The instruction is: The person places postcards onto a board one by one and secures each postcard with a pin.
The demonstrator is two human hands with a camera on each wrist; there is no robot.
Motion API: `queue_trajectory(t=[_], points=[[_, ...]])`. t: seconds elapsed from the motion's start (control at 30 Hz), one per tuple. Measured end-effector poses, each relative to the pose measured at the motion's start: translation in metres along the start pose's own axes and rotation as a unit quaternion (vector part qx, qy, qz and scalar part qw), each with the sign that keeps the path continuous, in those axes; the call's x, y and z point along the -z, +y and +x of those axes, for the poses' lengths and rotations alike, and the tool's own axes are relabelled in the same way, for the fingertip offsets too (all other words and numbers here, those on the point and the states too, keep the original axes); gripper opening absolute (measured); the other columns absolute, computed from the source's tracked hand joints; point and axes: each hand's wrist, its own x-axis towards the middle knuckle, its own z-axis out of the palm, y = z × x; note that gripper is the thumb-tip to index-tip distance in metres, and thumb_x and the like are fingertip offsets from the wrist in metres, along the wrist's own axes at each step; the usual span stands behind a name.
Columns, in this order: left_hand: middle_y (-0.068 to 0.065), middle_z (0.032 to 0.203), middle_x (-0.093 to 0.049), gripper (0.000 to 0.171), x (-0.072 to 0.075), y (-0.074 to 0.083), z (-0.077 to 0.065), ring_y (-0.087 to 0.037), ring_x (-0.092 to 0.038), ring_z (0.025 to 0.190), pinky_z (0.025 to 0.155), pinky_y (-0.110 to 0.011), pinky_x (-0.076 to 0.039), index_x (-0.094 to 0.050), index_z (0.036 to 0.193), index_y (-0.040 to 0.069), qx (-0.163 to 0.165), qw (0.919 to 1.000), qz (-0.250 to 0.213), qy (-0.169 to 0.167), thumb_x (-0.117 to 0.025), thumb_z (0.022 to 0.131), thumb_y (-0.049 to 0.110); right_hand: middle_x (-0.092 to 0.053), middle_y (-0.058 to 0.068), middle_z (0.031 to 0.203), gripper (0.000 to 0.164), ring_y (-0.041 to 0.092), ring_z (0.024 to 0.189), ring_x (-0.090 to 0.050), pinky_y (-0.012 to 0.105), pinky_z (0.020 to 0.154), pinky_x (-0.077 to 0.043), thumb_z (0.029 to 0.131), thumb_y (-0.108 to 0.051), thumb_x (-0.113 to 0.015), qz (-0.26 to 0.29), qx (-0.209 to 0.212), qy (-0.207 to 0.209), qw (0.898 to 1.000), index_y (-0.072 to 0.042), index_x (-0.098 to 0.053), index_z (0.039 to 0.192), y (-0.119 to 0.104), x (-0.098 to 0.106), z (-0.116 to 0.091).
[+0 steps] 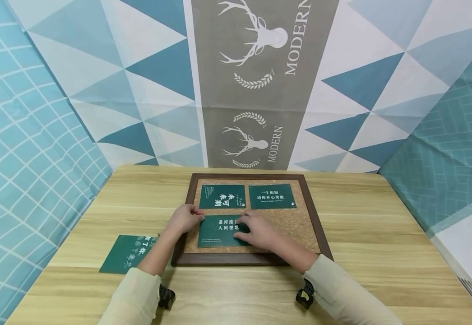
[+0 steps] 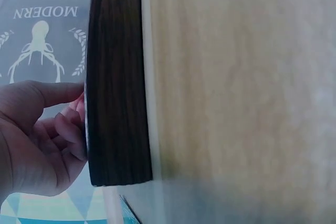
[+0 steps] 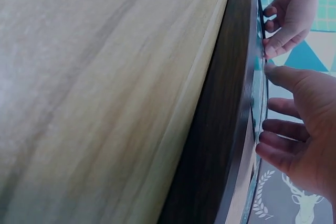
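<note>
A framed cork board [image 1: 293, 230] with a dark brown wooden rim lies on the table. On its lower left part lies a dark green card [image 1: 211, 232] with white lettering. My left hand [image 1: 186, 219] pinches the card's upper left corner between thumb and forefinger. In the left wrist view, the left hand [image 2: 42, 135] shows beyond the frame, its other fingers curled and the fingertips hidden. My right hand [image 1: 258, 230] rests on the card's right part with fingers spread and loosely bent. The right wrist view shows the right hand [image 3: 310, 124] close beside the left hand [image 3: 294, 14].
Two more green cards, one on the upper left [image 1: 211, 197] and one on the upper right [image 1: 274, 197], lie on the cork, each with a shiny spot in its lower right corner. Another green card [image 1: 118, 255] lies on the wooden table [image 1: 366, 253], left of the board, partly behind my left forearm.
</note>
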Motion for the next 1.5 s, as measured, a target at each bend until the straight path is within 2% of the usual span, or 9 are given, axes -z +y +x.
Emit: queue_trajectory(t=[0.1, 0.23, 0.33, 0.47, 0.73, 0.93, 1.07, 1.33, 1.5], points=[[-0.014, 0.097, -0.066, 0.015, 0.000, 0.000, -0.001, -0.020, -0.055, 0.076, 0.059, -0.026, -0.045, -0.065, 0.092, 0.002, -0.004, 1.0000, 0.000, -0.002, -0.064, 0.087, 0.016, -0.059, 0.008, 0.123, 0.038, 0.024, 0.114, -0.056, 0.040, 0.094, -0.048, 0.088, -0.040, -0.062, 0.007, -0.005, 0.016, 1.000, -0.012, -0.066, 0.114, 0.002, 0.001, -0.002], [-0.014, 0.098, -0.065, 0.017, 0.000, 0.000, -0.001, -0.020, -0.054, 0.077, 0.060, -0.026, -0.045, -0.064, 0.094, 0.002, 0.000, 0.9999, -0.011, -0.004, -0.064, 0.088, 0.018, -0.062, 0.004, 0.107, 0.034, 0.018, 0.093, -0.058, 0.034, 0.077, -0.051, 0.088, -0.036, -0.063, 0.019, -0.008, 0.040, 0.999, -0.011, -0.067, 0.110, 0.007, 0.004, -0.004], [-0.014, 0.096, -0.064, 0.019, 0.001, -0.001, -0.002, -0.020, -0.054, 0.078, 0.061, -0.027, -0.045, -0.063, 0.097, 0.002, 0.001, 0.9996, -0.026, -0.004, -0.064, 0.088, 0.019, -0.063, 0.003, 0.099, 0.030, 0.017, 0.088, -0.055, 0.031, 0.070, -0.049, 0.088, -0.031, -0.065, 0.029, -0.010, 0.067, 0.997, -0.009, -0.068, 0.107, 0.011, 0.008, -0.006], [-0.012, 0.093, -0.062, 0.019, 0.001, -0.003, -0.003, -0.020, -0.055, 0.077, 0.061, -0.026, -0.046, -0.063, 0.099, 0.002, -0.004, 0.9989, -0.047, -0.001, -0.064, 0.088, 0.018, -0.065, 0.005, 0.099, 0.027, 0.022, 0.095, -0.059, 0.036, 0.077, -0.051, 0.087, -0.028, -0.066, 0.031, -0.015, 0.099, 0.994, -0.007, -0.069, 0.105, 0.019, 0.014, -0.009], [-0.013, 0.094, -0.063, 0.022, 0.006, -0.009, -0.006, -0.019, -0.057, 0.076, 0.061, -0.025, -0.049, -0.065, 0.099, 0.001, -0.015, 0.9983, -0.055, 0.011, -0.064, 0.088, 0.020, -0.067, 0.008, 0.101, 0.026, 0.024, 0.094, -0.062, 0.039, 0.079, -0.053, 0.086, -0.025, -0.067, 0.025, -0.057, 0.132, 0.989, -0.006, -0.069, 0.105, 0.038, 0.029, -0.015], [-0.014, 0.095, -0.064, 0.023, 0.015, -0.012, -0.010, -0.018, -0.058, 0.076, 0.062, -0.026, -0.049, -0.066, 0.101, 0.001, -0.023, 0.9982, -0.054, 0.016, -0.063, 0.089, 0.021, -0.065, 0.012, 0.109, 0.032, 0.027, 0.096, -0.063, 0.041, 0.077, -0.054, 0.090, -0.028, -0.063, 0.053, -0.099, 0.129, 0.985, -0.005, -0.067, 0.112, 0.056, 0.043, -0.021], [-0.014, 0.095, -0.064, 0.024, 0.019, -0.015, -0.012, -0.018, -0.059, 0.076, 0.062, -0.027, -0.049, -0.066, 0.102, 0.001, -0.024, 0.9981, -0.054, 0.016, -0.062, 0.090, 0.021, -0.065, 0.012, 0.113, 0.035, 0.026, 0.098, -0.062, 0.043, 0.078, -0.053, 0.091, -0.033, -0.060, 0.045, -0.132, 0.130, 0.982, -0.008, -0.066, 0.115, 0.067, 0.051, -0.027], [-0.016, 0.094, -0.064, 0.026, 0.028, -0.020, -0.016, -0.020, -0.058, 0.076, 0.061, -0.029, -0.049, -0.064, 0.101, 0.000, -0.021, 0.9981, -0.056, 0.017, -0.062, 0.089, 0.022, -0.064, 0.018, 0.112, 0.035, 0.032, 0.097, -0.061, 0.046, 0.078, -0.051, 0.092, -0.029, -0.058, 0.071, -0.158, 0.158, 0.972, -0.002, -0.065, 0.114, 0.090, 0.063, -0.040], [-0.016, 0.098, -0.063, 0.028, 0.036, -0.028, -0.019, -0.023, -0.059, 0.083, 0.066, -0.032, -0.050, -0.063, 0.105, 0.000, -0.016, 0.9987, -0.045, 0.015, -0.061, 0.090, 0.024, -0.062, 0.022, 0.112, 0.038, 0.035, 0.098, -0.060, 0.049, 0.079, -0.050, 0.093, -0.029, -0.056, 0.078, -0.176, 0.168, 0.967, 0.000, -0.062, 0.117, 0.103, 0.065, -0.045]])
